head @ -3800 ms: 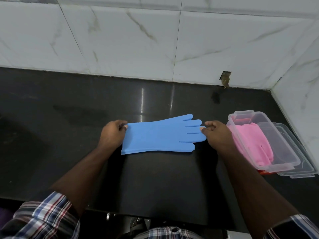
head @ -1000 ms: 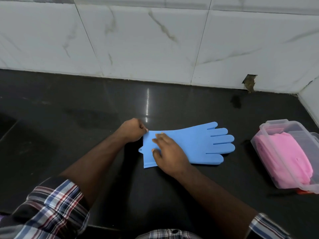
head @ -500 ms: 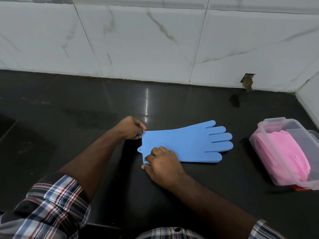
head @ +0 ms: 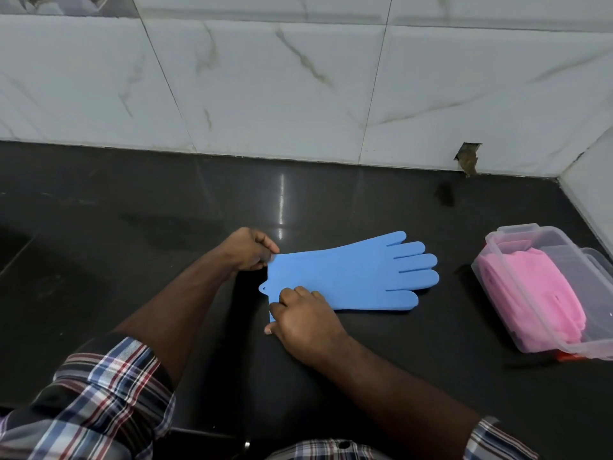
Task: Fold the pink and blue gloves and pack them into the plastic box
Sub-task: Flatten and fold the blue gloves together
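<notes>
While the left hand (head: 247, 250) pinches the far corner of the blue glove's (head: 348, 277) cuff, thumb and fingers closed on the edge, the right hand (head: 303, 318) grips the near corner of the same cuff, its fingers (head: 292, 293) curled over the top of the material and the thumb down at the counter by the lower edge. Both hands hold only the cuff end; how much of the near corner is tucked under the right palm cannot be seen. A small hanging tab sticks out of the cuff edge between the two hands.

From the cuff the glove stretches away to the right, lying flat on the black counter (head: 132, 260), its fingers spread and pointing toward the box (head: 507, 283), with the thumb on the far side. The fingertips stop short of the box, leaving a strip of bare counter between.

That clear plastic box stands open near the right edge, close to the corner where the tiled wall (head: 298, 78) turns. Inside it lies the pink glove (head: 544, 303), folded and filling most of the bottom. A second clear piece, likely the lid, sits just behind the box, partly hidden. Plaid sleeves (head: 109, 393) show at the bottom.
</notes>
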The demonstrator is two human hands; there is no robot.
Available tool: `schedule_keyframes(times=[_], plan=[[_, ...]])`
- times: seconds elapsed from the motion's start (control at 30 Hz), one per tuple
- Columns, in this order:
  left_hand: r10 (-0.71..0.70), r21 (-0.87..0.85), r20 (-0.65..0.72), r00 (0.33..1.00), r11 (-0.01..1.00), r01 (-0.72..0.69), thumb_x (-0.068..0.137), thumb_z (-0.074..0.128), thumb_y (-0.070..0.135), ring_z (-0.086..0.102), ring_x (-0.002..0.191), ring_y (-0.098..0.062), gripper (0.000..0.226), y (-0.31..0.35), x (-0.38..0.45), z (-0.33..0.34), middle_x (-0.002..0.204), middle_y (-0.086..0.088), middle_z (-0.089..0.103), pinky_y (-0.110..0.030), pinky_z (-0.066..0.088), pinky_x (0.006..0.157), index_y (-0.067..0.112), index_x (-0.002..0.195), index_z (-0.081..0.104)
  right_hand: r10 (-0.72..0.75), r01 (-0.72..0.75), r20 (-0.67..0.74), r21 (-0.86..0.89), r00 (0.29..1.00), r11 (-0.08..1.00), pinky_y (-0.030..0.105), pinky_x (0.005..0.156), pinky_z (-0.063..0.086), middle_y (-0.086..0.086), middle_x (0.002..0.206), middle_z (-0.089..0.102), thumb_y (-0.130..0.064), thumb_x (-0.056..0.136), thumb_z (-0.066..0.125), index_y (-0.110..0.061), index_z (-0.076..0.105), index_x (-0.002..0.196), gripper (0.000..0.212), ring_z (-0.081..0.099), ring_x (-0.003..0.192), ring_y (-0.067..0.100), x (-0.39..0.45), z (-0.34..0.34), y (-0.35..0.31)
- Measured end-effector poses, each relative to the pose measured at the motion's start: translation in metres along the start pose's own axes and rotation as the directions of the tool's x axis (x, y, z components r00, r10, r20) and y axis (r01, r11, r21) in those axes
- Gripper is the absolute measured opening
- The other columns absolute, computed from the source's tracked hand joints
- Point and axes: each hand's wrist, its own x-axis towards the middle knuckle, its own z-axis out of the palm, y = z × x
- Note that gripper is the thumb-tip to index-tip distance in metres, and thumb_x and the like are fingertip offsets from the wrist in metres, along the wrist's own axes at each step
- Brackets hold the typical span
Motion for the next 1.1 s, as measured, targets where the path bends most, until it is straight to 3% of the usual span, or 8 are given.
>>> schedule_keyframes(times=[0.13, 0.27, 0.43, 0.57, 0.73, 0.87, 1.0, 1.1], plan=[[0.022, -0.008, 0.023, 1.000, 1.000, -0.021, 0.087, 0.059, -0.005, 0.056, 0.066, -0.016, 0.016, 0.001, -0.004, 0.000, 0.077, -0.009, 0.063, -0.025, 0.044, 0.054, 0.009, 0.092, 0.067, -0.046, 0.050, 0.031, -0.147, 0.998, 0.988, 0.025, 0.046, 0.037, -0.001, 0.069, 0.061, -0.022, 0.066, 0.078, -0.016, 0.071, 0.092, 0.028, 0.058, 0.058, 0.018, 0.001, -0.010, -0.005], [0.053, 0.024, 0.065, 0.996, 0.998, -0.055, 0.093, 0.051, -0.005, 0.057, 0.069, -0.018, 0.019, 0.001, -0.001, -0.004, 0.080, -0.014, 0.063, -0.025, 0.045, 0.057, 0.003, 0.095, 0.068, -0.034, 0.033, -0.005, -0.045, 0.999, 0.998, 0.027, 0.043, 0.033, 0.009, 0.087, 0.059, -0.014, 0.076, 0.068, -0.015, 0.064, 0.119, 0.043, 0.055, 0.058, 0.025, -0.005, -0.023, -0.007], [0.085, 0.002, 0.147, 0.985, 0.996, -0.086, 0.098, 0.042, -0.009, 0.063, 0.064, -0.008, 0.033, 0.001, 0.001, -0.021, 0.081, -0.011, 0.068, -0.020, 0.052, 0.062, 0.003, 0.098, 0.073, 0.030, -0.026, -0.027, 0.144, 0.999, 0.989, 0.027, 0.043, 0.013, 0.019, 0.091, 0.048, 0.005, 0.076, 0.053, -0.002, 0.051, 0.079, 0.008, 0.032, 0.053, 0.024, -0.006, -0.047, -0.008], [0.135, -0.081, 0.230, 0.964, 0.990, -0.119, 0.087, 0.039, -0.023, 0.071, 0.086, -0.017, 0.048, -0.003, -0.002, -0.037, 0.097, -0.015, 0.076, -0.027, 0.057, 0.078, 0.008, 0.097, 0.075, 0.097, -0.075, -0.095, 0.206, 0.991, 0.976, 0.037, 0.046, 0.033, 0.016, 0.097, 0.051, -0.001, 0.084, 0.050, -0.002, 0.055, 0.082, 0.005, 0.039, 0.054, 0.030, -0.009, -0.053, -0.010], [0.245, -0.154, 0.168, 0.955, 0.963, -0.220, 0.091, 0.059, -0.013, 0.069, 0.095, -0.026, 0.030, -0.002, -0.005, -0.041, 0.097, -0.012, 0.076, -0.043, 0.053, 0.094, 0.010, 0.095, 0.077, 0.152, -0.072, -0.223, 0.333, 0.963, 0.940, 0.040, 0.067, 0.051, 0.005, 0.104, 0.057, -0.018, 0.088, 0.052, -0.008, 0.070, 0.099, 0.023, 0.060, 0.074, 0.029, -0.017, -0.065, -0.011], [0.354, -0.256, 0.154, 0.922, 0.916, -0.309, 0.092, 0.066, 0.001, 0.069, 0.092, -0.018, 0.024, 0.013, -0.013, -0.034, 0.097, -0.008, 0.076, -0.027, 0.058, 0.078, 0.020, 0.091, 0.079, 0.278, -0.110, -0.271, 0.505, 0.921, 0.856, 0.032, 0.080, 0.053, -0.005, 0.102, 0.060, -0.021, 0.089, 0.060, -0.018, 0.074, 0.103, 0.020, 0.062, 0.086, 0.012, -0.022, -0.078, -0.005], [0.446, -0.369, 0.159, 0.881, 0.854, -0.366, 0.092, 0.066, 0.016, 0.069, 0.105, -0.016, 0.013, 0.035, -0.015, -0.011, 0.120, -0.007, 0.073, -0.037, 0.050, 0.095, 0.025, 0.095, 0.075, 0.441, -0.124, -0.277, 0.715, 0.854, 0.688, 0.019, 0.077, 0.051, -0.010, 0.096, 0.064, -0.011, 0.085, 0.067, -0.024, 0.076, 0.094, 0.018, 0.063, 0.080, 0.004, -0.030, -0.089, 0.015], [0.499, -0.417, 0.169, 0.850, 0.817, -0.398, 0.090, 0.066, 0.017, 0.070, 0.098, -0.019, 0.010, 0.054, -0.012, 0.012, 0.108, -0.008, 0.074, -0.036, 0.054, 0.089, 0.021, 0.098, 0.071, 0.523, -0.153, -0.177, 0.836, 0.834, 0.527, 0.016, 0.080, 0.050, -0.011, 0.097, 0.068, -0.008, 0.086, 0.068, -0.030, 0.075, 0.088, 0.024, 0.064, 0.086, 0.000, -0.043, -0.094, 0.036]])
